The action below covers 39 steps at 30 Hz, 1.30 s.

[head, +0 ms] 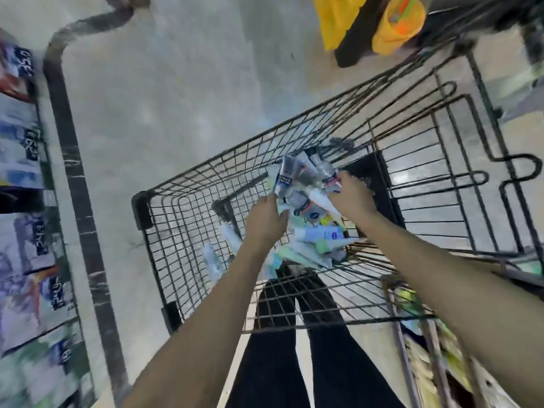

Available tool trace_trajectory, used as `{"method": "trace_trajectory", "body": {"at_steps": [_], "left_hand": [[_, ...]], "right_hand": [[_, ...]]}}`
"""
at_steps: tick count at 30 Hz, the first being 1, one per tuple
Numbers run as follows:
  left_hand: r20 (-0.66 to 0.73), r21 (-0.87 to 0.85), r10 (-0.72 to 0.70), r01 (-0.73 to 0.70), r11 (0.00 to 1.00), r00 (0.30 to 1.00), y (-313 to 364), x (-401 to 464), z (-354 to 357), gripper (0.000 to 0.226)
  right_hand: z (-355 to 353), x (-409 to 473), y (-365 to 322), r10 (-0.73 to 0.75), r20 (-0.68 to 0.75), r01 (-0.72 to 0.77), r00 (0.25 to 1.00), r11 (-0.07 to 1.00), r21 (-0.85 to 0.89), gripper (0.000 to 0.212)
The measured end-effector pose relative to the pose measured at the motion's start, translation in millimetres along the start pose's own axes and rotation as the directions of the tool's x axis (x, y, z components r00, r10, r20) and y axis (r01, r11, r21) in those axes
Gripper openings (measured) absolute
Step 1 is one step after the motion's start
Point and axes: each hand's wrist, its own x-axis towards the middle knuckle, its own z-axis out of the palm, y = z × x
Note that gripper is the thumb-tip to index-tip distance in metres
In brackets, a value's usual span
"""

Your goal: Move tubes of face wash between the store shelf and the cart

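Black wire mesh forms the shopping cart [188,219], a grid of thin bars with thicker black corner pieces, standing on a pale, glossy stone floor [164,92]. Inside lies a loose heap of face wash tubes [312,231]: soft plastic, flat-crimped at one end and tapering to caps, mostly white, pale green and grey, some with dark blue round logos. A few tubes lie apart toward the near left of the basket, against the mesh.

Both bare forearms reach down and forward into the basket. The left hand [265,222] sits at the left edge of the heap, its grip narrow, thumb and fingers pinching the lower end of a grey tube with a dark label [284,175] that stands up tilted above the pile. The right hand [350,198] is at the heap's right side, fingers curled down over a white tube with red and blue print [332,184]; motion blur leaves it unclear whether that grip is truly closed on it.

At the left edge runs the store shelf [26,231], blurred, with colourful packs and dark price tags. An orange plastic cup with a straw [397,25] stands at the top, beside something yellow. Dark trousers [294,363] show below through the mesh.
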Motion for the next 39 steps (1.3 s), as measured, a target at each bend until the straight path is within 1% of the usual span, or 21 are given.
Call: {"method": "trace_trajectory", "body": {"at_steps": [2, 5, 8, 10, 12, 14, 17, 19, 21, 23, 25, 26, 28, 30, 32, 34, 36, 39], "left_hand": [[0.021, -0.044, -0.039, 0.040, 0.998, 0.999, -6, 32, 14, 0.055], [0.041, -0.104, -0.101, 0.105, 0.989, 0.994, -15, 77, 39, 0.047], [0.037, -0.192, -0.152, 0.157, 0.969, 0.988, -22, 113, 61, 0.041], [0.017, -0.220, -0.181, 0.181, 0.959, 0.983, -27, 132, 73, 0.038], [0.004, -0.217, -0.201, 0.197, 0.956, 0.980, -31, 146, 81, 0.037], [-0.022, -0.225, -0.209, 0.199, 0.954, 0.978, -33, 155, 87, 0.035], [-0.057, -0.262, -0.217, 0.195, 0.945, 0.974, -34, 162, 91, 0.035], [-0.055, -0.278, -0.218, 0.195, 0.940, 0.974, -34, 164, 92, 0.035], [-0.027, -0.310, -0.217, 0.199, 0.930, 0.976, -34, 163, 91, 0.034], [-0.014, -0.367, -0.220, 0.199, 0.909, 0.976, -34, 159, 89, 0.037], [-0.018, -0.423, -0.227, 0.198, 0.884, 0.974, -32, 150, 83, 0.038], [-0.008, -0.455, -0.232, 0.203, 0.867, 0.973, -31, 144, 80, 0.035], [0.031, -0.509, -0.251, 0.231, 0.829, 0.968, -30, 129, 74, 0.028], [0.071, -0.554, -0.275, 0.267, 0.788, 0.959, -30, 110, 67, 0.026], [0.101, -0.594, -0.285, 0.287, 0.751, 0.953, -29, 84, 57, 0.030], [0.118, -0.627, -0.283, 0.293, 0.722, 0.952, -25, 55, 44, 0.034], [0.128, -0.663, -0.269, 0.284, 0.693, 0.955, -19, 23, 30, 0.035], [0.147, -0.718, -0.234, 0.266, 0.643, 0.961, -6, -30, 4, 0.033]], "right_hand": [[14, 31, 6, -0.006, 0.006, 0.006, 1.000, 0.999, -0.036, 0.052], [33, 71, 17, -0.017, 0.011, 0.018, 1.000, 0.992, -0.123, 0.044], [47, 101, 22, -0.032, -0.024, 0.026, 0.999, 0.975, -0.221, 0.042], [56, 115, 21, -0.046, -0.060, 0.026, 0.997, 0.955, -0.295, 0.040], [62, 124, 21, -0.039, -0.070, 0.011, 0.997, 0.935, -0.353, 0.039], [69, 129, 22, -0.048, -0.044, 0.027, 0.998, 0.917, -0.398, 0.036], [80, 127, 27, -0.101, 0.008, 0.092, 0.995, 0.869, -0.487, 0.044], [82, 122, 27, -0.129, 0.006, 0.116, 0.992, 0.870, -0.479, 0.043], [81, 116, 28, -0.150, -0.002, 0.135, 0.989, 0.899, -0.417, 0.041], [77, 110, 31, -0.175, -0.011, 0.165, 0.984, 0.943, -0.291, 0.042], [71, 103, 31, -0.134, -0.018, 0.132, 0.991, 0.989, -0.070, 0.049], [67, 99, 31, -0.082, 0.000, 0.082, 0.997, 0.995, 0.063, 0.051], [59, 93, 33, 0.027, 0.090, -0.052, 0.996, 0.953, 0.299, 0.056], [50, 81, 35, 0.055, 0.189, -0.137, 0.980, 0.880, 0.456, 0.057], [40, 58, 35, 0.025, 0.249, -0.158, 0.968, 0.833, 0.531, 0.052], [27, 31, 32, 0.012, 0.281, -0.177, 0.960, 0.804, 0.568, 0.060], [15, 1, 31, 0.005, 0.288, -0.185, 0.958, 0.777, 0.602, 0.070], [0, -44, 29, -0.011, 0.247, -0.158, 0.969, 0.742, 0.652, 0.065]]}}
